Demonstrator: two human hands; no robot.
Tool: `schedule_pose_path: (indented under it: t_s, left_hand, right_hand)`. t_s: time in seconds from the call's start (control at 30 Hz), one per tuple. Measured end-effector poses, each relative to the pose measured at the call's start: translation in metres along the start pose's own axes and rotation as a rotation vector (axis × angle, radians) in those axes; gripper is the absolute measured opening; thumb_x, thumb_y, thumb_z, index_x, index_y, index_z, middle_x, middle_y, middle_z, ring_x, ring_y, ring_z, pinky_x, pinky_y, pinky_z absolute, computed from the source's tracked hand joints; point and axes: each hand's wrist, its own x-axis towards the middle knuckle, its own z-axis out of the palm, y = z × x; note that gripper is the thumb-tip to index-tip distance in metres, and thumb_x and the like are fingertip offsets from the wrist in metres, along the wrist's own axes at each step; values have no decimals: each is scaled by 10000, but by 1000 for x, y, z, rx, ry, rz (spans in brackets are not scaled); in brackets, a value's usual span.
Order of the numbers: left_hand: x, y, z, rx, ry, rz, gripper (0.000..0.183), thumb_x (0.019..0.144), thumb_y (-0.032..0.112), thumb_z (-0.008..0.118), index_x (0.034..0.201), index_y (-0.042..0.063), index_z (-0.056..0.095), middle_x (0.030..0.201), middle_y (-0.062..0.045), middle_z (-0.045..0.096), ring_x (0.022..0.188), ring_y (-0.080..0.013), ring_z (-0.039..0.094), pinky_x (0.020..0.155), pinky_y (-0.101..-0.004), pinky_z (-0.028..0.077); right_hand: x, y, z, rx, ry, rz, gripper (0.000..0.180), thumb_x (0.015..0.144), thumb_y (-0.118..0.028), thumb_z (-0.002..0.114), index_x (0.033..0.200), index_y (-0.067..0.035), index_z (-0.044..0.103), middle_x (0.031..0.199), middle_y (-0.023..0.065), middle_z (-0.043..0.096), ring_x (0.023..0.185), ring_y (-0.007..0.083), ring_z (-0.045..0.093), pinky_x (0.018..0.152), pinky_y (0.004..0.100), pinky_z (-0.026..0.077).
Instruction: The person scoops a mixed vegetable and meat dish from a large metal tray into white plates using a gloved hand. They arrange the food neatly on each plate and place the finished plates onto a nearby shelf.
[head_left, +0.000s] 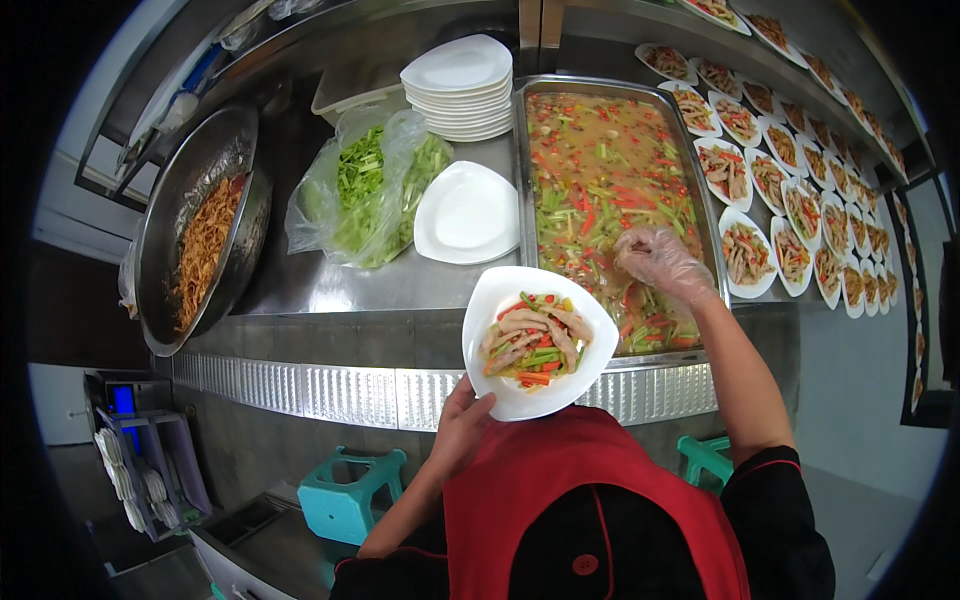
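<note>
My left hand (463, 424) grips the near-left rim of a white rounded-triangular plate (480, 315), thumb on top. On that plate lies a serving of pale meat strips (536, 326) with celery pieces and red pepper. My right hand (664, 262), in a clear plastic glove, is over the deep metal tray (526, 217). Its fingers are curled at the surface of a cloudy broth (600, 142) with celery and chilli; what lies inside them is hidden. The held plate overlaps the tray's near-left corner.
A stack of white plates (457, 82), a single plate (469, 214) and a plastic bag of cut celery (360, 180) stand left of the tray. Farther left is a metal bowl of shredded food (210, 255). Several filled plates (746, 259) crowd the right. A turquoise stool (349, 495) stands below.
</note>
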Motion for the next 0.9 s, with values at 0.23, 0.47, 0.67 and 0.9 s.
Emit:
schedule_pose_path:
  t_s: [0.23, 0.47, 0.67, 0.9]
  left_hand:
    - [1, -1, 1, 15, 22, 24, 437, 929, 5, 492, 1362, 21, 434, 1286, -110, 560, 1158, -201, 562, 969, -368, 461]
    - [1, 0, 1, 22, 0, 16, 425, 936, -1, 492, 1357, 27, 442, 1285, -100, 554, 1160, -189, 556, 960, -359, 466]
    - [-2, -1, -3, 4, 22, 17, 425, 937, -4, 488, 1358, 29, 440, 1291, -98, 549, 1160, -184, 555, 958, -357, 470]
    - [1, 2, 3, 27, 11, -26, 461, 938, -17, 466, 1393, 29, 406, 1279, -96, 550, 1135, -170, 564, 967, -310, 463]
  right_hand:
    - [1, 7, -12, -83, 60, 119, 124, 867, -154, 614, 774, -84, 571, 712, -54, 515, 657, 56, 458, 586, 223, 381]
    - [19, 54, -25, 107, 80, -63, 116, 887, -123, 564, 773, -102, 556, 677, -62, 486, 599, 48, 436, 542, 220, 361]
    - [19, 28, -8, -83, 96, -68, 90, 878, -110, 564, 792, -86, 558, 682, -44, 518, 615, 51, 482, 549, 215, 391]
    - [-37, -78, 10, 239, 31, -53, 67, 877, -143, 604, 834, -93, 600, 757, -20, 575, 679, 57, 529, 599, 222, 435]
